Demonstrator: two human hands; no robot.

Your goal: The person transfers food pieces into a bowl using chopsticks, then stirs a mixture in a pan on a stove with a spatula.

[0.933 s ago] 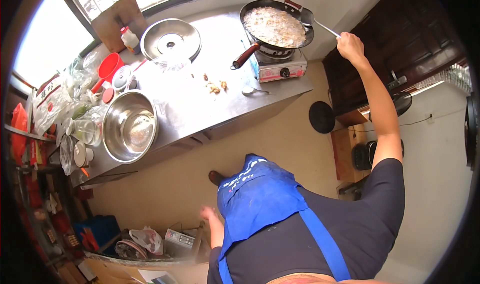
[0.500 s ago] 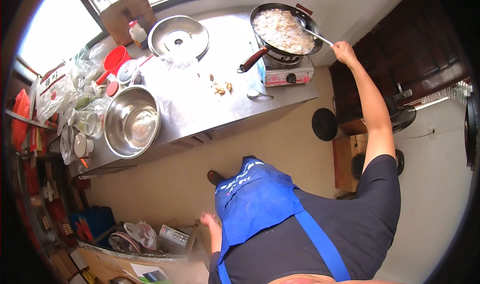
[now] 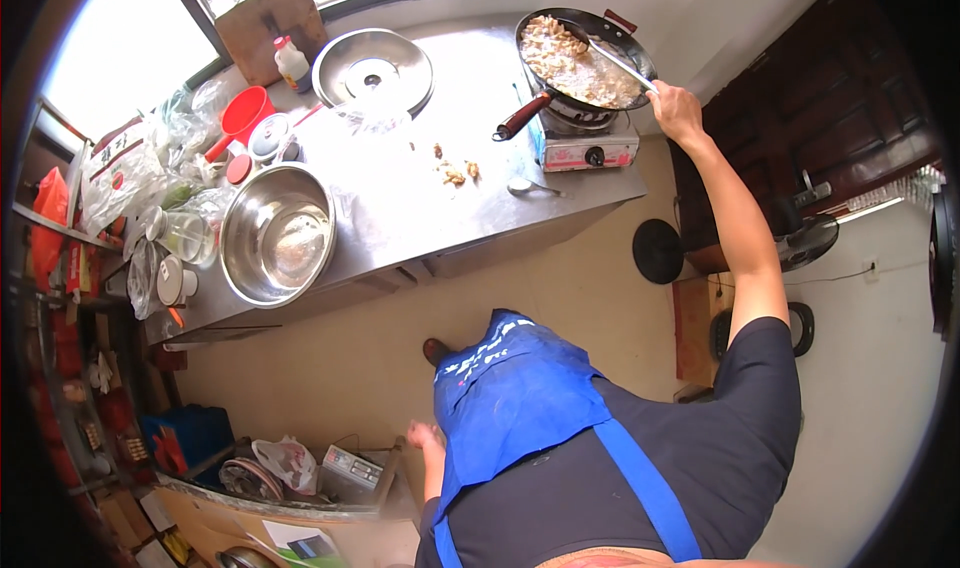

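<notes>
One pan, black, round and deep, on a white stove at the right end of the steel surface; one long wooden handle toward the near left, one short dark-red grip at the far right rim. Contents: pale tan food in chunks, heaped at the left, with paler, frothy-looking liquid at the right. One long-handled metal utensil, its shaft slanting over the right rim, its head dipped in the food. Right hand: fingers wrapped around the end of the utensil, just outside the rim; arm stretched well forward, bare below a dark short sleeve. Left hand: low beside the blue apron, away from the surface; cannot tell whether its fingers are spread or curled. Also on the surface: one spoon, just left of the stove; several small brown pieces.
</notes>
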